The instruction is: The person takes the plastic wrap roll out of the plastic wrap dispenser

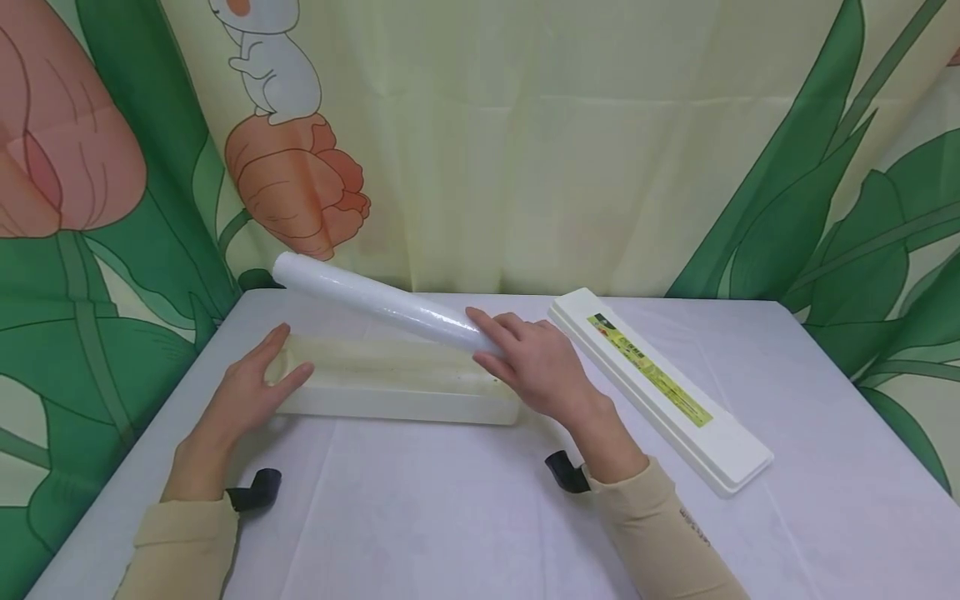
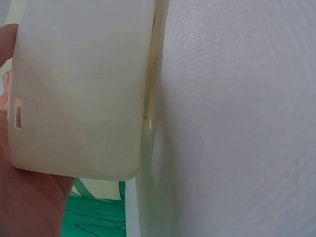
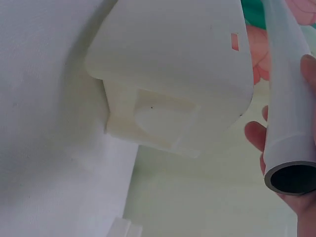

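In the head view, a long roll of plastic wrap (image 1: 375,302) slants up to the left over the open white box (image 1: 397,407). My right hand (image 1: 536,358) holds the roll near its lower right end, fingers over it. The right wrist view shows the hollow dark core of the roll (image 3: 291,143) beside the end of the box (image 3: 173,54). At the left end of the box rests my left hand (image 1: 243,392), thumb over the front rim and fingers straight. The left wrist view shows this hand (image 2: 32,197) partly hidden behind the box (image 2: 84,89).
A long white lid (image 1: 652,379) with a yellow-green label lies slanted at the right of the white-clothed table (image 1: 420,508). A patterned curtain (image 1: 525,167) hangs behind the table's back edge. Black wrist mounts (image 1: 258,490) stick out from the sleeves.
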`<move>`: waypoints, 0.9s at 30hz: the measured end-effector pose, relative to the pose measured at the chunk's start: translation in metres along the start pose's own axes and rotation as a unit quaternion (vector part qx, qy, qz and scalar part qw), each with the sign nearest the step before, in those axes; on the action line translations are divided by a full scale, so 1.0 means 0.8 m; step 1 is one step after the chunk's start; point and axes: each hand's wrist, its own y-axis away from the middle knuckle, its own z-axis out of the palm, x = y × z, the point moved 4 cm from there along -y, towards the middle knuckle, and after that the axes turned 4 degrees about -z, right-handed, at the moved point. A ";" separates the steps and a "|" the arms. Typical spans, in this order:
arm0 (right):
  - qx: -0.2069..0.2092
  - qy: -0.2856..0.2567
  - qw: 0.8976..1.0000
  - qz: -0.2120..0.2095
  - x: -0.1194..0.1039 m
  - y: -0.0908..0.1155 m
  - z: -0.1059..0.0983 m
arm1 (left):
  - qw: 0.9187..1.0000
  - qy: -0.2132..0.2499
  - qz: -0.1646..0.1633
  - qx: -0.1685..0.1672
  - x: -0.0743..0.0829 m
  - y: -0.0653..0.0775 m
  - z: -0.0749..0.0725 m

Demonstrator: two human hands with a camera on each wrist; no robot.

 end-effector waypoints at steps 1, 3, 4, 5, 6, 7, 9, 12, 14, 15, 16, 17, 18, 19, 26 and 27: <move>0.000 0.001 1.000 -0.001 -0.001 0.000 0.001 | 1.000 0.000 -0.001 -0.001 0.000 0.000 0.000; 0.004 -0.002 1.000 -0.004 -0.002 0.000 0.002 | 1.000 0.000 -0.002 -0.002 -0.001 0.000 0.000; 0.006 -0.001 1.000 -0.007 -0.003 0.000 0.003 | 1.000 0.000 -0.004 -0.003 -0.001 0.000 -0.001; 0.008 0.000 1.000 -0.011 -0.004 0.000 0.003 | 1.000 -0.001 -0.005 -0.003 -0.002 0.000 -0.001; 0.009 0.003 1.000 -0.015 -0.005 0.000 0.004 | 1.000 -0.001 -0.006 -0.003 -0.002 0.000 -0.001; 0.011 0.009 1.000 -0.020 -0.006 0.000 0.005 | 1.000 0.001 -0.008 -0.004 -0.002 0.000 -0.001; 0.015 0.020 0.999 -0.027 -0.008 0.002 0.007 | 1.000 0.002 -0.007 -0.004 -0.002 0.000 -0.001; 0.019 0.036 0.999 -0.029 -0.011 0.005 0.009 | 1.000 0.003 -0.006 -0.002 -0.003 0.000 -0.001; 0.020 0.047 0.998 -0.027 -0.011 0.008 0.009 | 1.000 0.002 -0.002 0.000 -0.002 -0.001 0.000; 0.019 0.051 0.998 -0.025 -0.012 0.009 0.009 | 1.000 0.003 -0.003 0.000 -0.002 -0.001 0.000; 0.019 0.056 0.998 -0.024 -0.012 0.010 0.009 | 1.000 0.002 -0.004 -0.001 -0.002 -0.001 0.001; 0.019 0.060 0.998 -0.024 -0.012 0.011 0.008 | 1.000 0.001 -0.004 -0.001 -0.002 -0.001 0.001; 0.020 0.062 0.998 -0.024 -0.012 0.012 0.007 | 1.000 0.001 -0.004 -0.001 -0.002 -0.001 0.001; 0.021 0.063 0.997 -0.024 -0.012 0.013 0.006 | 1.000 0.002 -0.003 -0.001 -0.001 -0.002 0.001; 0.023 0.064 0.997 -0.030 -0.009 0.021 -0.006 | 1.000 0.004 0.001 0.006 -0.003 -0.002 -0.001; 0.022 0.065 0.997 -0.029 -0.007 0.022 -0.007 | 1.000 0.005 0.002 0.007 -0.003 -0.002 -0.001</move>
